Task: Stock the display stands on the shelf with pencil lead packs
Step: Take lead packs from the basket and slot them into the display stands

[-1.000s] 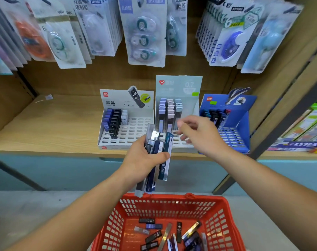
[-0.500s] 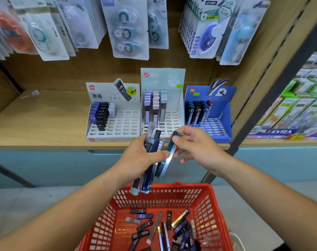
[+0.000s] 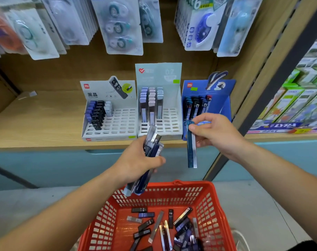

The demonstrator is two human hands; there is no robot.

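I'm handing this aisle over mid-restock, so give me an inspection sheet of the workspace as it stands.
Surface: wooden shelf, three stands side by side.
Job's things: white stand, middle stand and blue stand all partly filled; loose packs in red basket below.
Clutter: small tag on shelf, left.
Grippers: left hand grips a bundle; right hand pinches one teal pack before the blue stand.
Cables: nothing seen.
Surroundings: carded tape hanging above; boxes on the right.
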